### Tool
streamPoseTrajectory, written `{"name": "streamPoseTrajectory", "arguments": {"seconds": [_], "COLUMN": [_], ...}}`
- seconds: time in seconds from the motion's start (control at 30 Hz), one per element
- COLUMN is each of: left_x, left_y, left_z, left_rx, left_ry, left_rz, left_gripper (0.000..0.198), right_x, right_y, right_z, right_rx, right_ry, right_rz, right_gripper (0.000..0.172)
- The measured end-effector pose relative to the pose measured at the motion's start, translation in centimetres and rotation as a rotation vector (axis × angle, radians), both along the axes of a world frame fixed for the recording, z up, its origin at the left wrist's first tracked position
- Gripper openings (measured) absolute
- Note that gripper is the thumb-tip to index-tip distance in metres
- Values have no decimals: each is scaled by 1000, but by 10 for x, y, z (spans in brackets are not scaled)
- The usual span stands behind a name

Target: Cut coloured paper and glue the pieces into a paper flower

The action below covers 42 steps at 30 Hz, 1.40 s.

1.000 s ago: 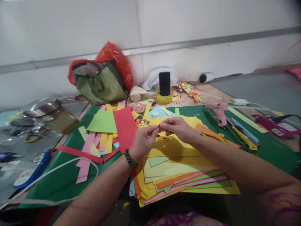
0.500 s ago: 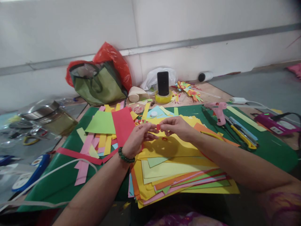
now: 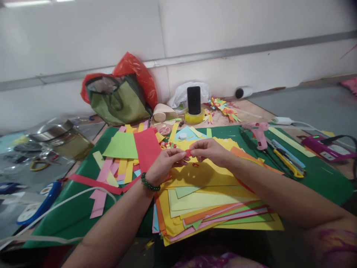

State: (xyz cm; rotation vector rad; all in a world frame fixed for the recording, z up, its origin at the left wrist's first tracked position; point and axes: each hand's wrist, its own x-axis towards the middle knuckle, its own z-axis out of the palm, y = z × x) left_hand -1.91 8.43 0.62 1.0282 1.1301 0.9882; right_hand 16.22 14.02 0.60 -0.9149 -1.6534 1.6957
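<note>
A small red paper piece (image 3: 188,153) is pinched between my two hands, above a stack of coloured paper (image 3: 203,199). My left hand (image 3: 170,162), with a green bead bracelet on its wrist, grips the piece's left side between thumb and fingers. From the right, my right hand (image 3: 209,150) has its thumb and forefinger closed on the other side. Just below the fingers, a small red-orange scrap (image 3: 195,165) lies on the top yellow sheet. A red sheet (image 3: 147,147) sits left of the hands, beside a light green sheet (image 3: 121,145).
A pink glue gun (image 3: 259,134) and a yellow cutter knife (image 3: 288,163) lie to the right on the green mat (image 3: 320,186). Behind stand a phone (image 3: 193,99), several paper flowers (image 3: 230,113) and a green bag (image 3: 119,100). A white cable (image 3: 69,199) crosses the left side.
My left fingers have closed onto the red paper piece, thumb now pressed against its left side. The piece shows slightly wider between the hands. The view has shifted a little.
</note>
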Motion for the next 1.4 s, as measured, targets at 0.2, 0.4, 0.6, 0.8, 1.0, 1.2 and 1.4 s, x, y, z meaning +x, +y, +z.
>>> {"name": "streamPoseTrajectory", "arguments": {"seconds": [0.2,0.4,0.6,0.8,1.0,1.2,1.4], "left_x": [1,-12,-28,-27,-25,-25,-14], "left_y": [-1,7,21,22,18,16,18], "left_z": [4,7,5,-4,-7,-1,23], "left_rx": [90,281,532,430,290,340,595], "left_ry": [110,108,541,425,220,319,849], "left_rz": [-43,149,139,80,42,33,-134], "left_gripper": [32,35,26,31,40,37,25], "right_x": [2,17,44,77,131,177,195], "right_y": [1,11,-4,-52,-60,-16,25], "right_z": [-2,26,60,41,12,4,4], "right_rx": [52,248,446,610,471,498,370], "right_ry": [-33,81,-318,-706,-689,-942,-1282], "right_rz": [103,-269,-72,-88,-143,-292,-530], "right_gripper": [23,35,27,29,49,48,40]}}
